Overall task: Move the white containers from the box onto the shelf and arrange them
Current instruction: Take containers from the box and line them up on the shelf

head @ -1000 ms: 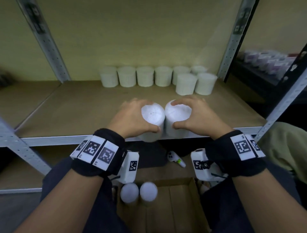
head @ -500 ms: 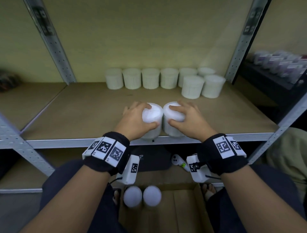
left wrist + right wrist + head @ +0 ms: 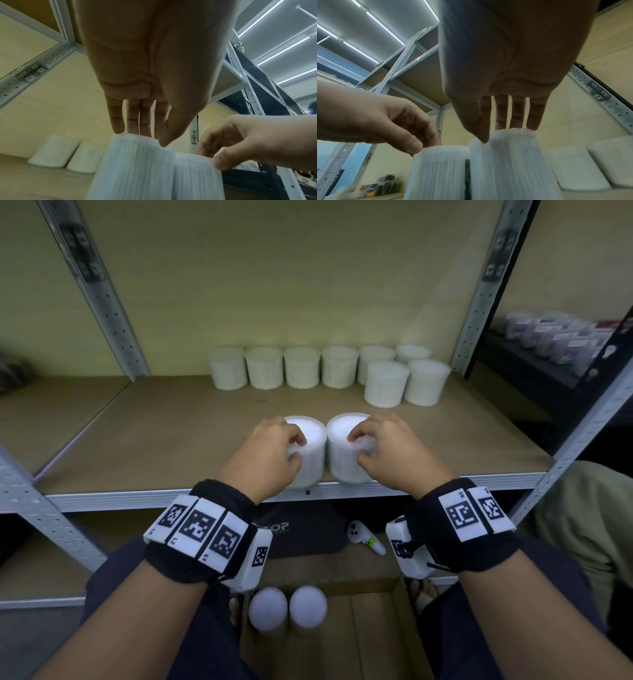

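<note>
White plastic, ribbed down the sides: 2 containers stand upright and touching at the front edge of the shelf (image 3: pixel 191 440), the left container (image 3: pixel 308 453) under the left hand (image 3: pixel 270 453) and the right container (image 3: pixel 346 453) under the right hand (image 3: pixel 394 453). Each hand comes down from above, its fingers curled over the rim and thumb on the near side, so both are gripping a container by the top; in the wrist views the fingertips sit just on the lid edges and the grip looks light, perhaps about to let go. The relation that matters is straight back: the back row (image 3: pixel 284 368) of containers lines the rear wall, well apart from the 2 in hand, with 2 more (image 3: pixel 406 383) standing just in front of its right end. That second row has room to its left, so the likely move is a push or lift away from the body and slightly right, each container's long axis kept vertical. The right hand is nearer that gap. Below, 2 more containers (image 3: pixel 287 607) wait in the cardboard box (image 3: pixel 376 628) between the knees, so the task is well along but not finished.
</note>
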The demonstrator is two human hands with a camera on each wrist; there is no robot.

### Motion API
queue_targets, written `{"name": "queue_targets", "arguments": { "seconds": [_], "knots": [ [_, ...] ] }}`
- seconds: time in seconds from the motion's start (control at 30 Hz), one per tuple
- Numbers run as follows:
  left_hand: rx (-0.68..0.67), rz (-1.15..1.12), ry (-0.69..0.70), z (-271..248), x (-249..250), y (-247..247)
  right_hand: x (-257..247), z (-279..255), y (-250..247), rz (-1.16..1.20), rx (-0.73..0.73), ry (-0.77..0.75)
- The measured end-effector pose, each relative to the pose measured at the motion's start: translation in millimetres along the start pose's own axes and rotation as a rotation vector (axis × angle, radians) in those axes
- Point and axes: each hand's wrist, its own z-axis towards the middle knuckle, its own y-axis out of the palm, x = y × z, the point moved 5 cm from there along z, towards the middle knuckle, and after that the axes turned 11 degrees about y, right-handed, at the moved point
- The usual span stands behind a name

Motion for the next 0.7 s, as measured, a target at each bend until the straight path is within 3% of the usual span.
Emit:
{"name": "queue_targets", "arguments": {
  "seconds": [0.27,0.7],
  "knots": [
    [0.053,-0.015,0.002,9.8,-5.0,-0.1,-2.4,5.2,-3.5,0.000,0.013,0.021],
    [0.031,-0.008,-0.049,82.0,-34.2,10.6,3.6,78.9,-0.3,-0.049,0.026,0.092]
  ]
}}
